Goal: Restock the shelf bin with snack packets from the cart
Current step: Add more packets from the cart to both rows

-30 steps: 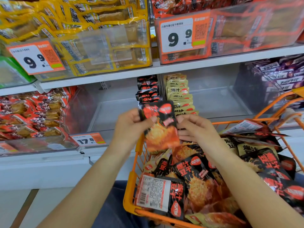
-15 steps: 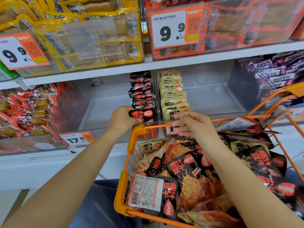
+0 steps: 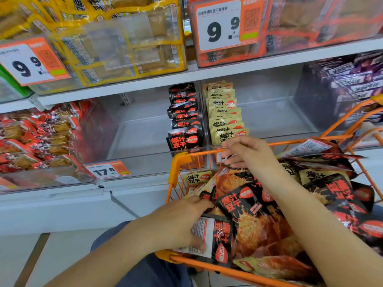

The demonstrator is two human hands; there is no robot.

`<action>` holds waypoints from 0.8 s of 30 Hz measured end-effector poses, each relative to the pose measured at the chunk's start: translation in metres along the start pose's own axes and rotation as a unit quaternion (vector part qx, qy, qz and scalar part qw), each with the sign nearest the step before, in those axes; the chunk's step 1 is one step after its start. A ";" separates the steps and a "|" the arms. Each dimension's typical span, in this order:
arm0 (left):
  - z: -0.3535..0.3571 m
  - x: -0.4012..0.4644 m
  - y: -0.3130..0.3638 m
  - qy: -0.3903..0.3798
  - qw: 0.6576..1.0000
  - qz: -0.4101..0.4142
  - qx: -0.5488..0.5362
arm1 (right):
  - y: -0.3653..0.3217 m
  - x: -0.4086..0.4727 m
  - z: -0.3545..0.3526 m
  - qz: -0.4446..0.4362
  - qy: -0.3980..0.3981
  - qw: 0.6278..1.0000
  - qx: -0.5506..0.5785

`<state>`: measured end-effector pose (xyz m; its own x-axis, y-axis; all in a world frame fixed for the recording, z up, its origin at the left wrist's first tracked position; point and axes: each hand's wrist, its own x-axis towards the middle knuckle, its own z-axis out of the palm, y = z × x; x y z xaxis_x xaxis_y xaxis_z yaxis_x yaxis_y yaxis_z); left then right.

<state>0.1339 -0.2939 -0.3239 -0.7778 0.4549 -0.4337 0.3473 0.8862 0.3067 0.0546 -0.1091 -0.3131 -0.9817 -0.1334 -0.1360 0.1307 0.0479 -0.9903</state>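
At lower centre, left hand (image 3: 178, 222) lies palm-down, fingers curled on a black snack packet (image 3: 215, 239) in the orange cart (image 3: 178, 160). Right hand (image 3: 246, 154), at one o'clock from it, loosely curled, grips nothing. Shelf bin (image 3: 145, 139), twelve o'clock, holds a black packet row (image 3: 184, 123).

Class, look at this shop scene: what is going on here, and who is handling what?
A person is restocking a clear shelf bin from an orange cart full of snack packets. The left hand reaches into the cart and rests on a black packet lying near its front corner. The right hand hovers at the cart's far rim, empty as far as can be seen. In the bin, a row of black packets stands upright beside a row of beige packets.
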 end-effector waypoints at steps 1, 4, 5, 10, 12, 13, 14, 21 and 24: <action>0.002 0.000 -0.001 0.008 1.000 -0.004 -0.005 | 0.000 -0.001 -0.001 0.001 0.001 1.000 0.001; -0.006 -0.001 -0.010 0.037 0.997 0.014 -0.068 | 0.000 -0.001 -0.002 0.002 -0.005 1.000 0.003; -0.011 -0.001 -0.012 0.068 0.991 0.012 -0.115 | -0.001 -0.001 0.000 -0.004 -0.006 1.000 0.008; -0.043 0.010 -0.004 0.399 0.826 -0.059 -0.395 | -0.006 -0.008 0.005 -0.128 0.080 0.987 0.051; -0.045 0.020 0.006 0.459 0.807 -0.073 -0.363 | -0.005 -0.013 0.012 -0.134 -0.008 0.991 0.021; -0.044 0.024 0.014 0.453 0.814 -0.065 -0.356 | -0.004 -0.015 0.015 -0.118 -0.061 0.991 0.014; -0.042 0.027 0.022 0.424 0.829 -0.041 -0.362 | -0.002 -0.016 0.019 -0.111 -0.096 0.989 0.005; -0.043 0.024 0.020 0.361 0.783 -0.036 -0.506 | 0.001 -0.004 0.003 -0.021 -0.031 0.996 0.086; -0.057 0.021 0.011 0.370 0.734 -0.040 -0.568 | 0.002 -0.006 0.003 -0.038 -0.091 0.992 0.078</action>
<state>0.0917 -0.2795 -0.2816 -0.9897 -0.1380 -0.0388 -0.0490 0.0714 0.9962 0.0609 -0.1112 -0.3146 -0.9501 -0.3079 -0.0499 0.0912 -0.1213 -0.9884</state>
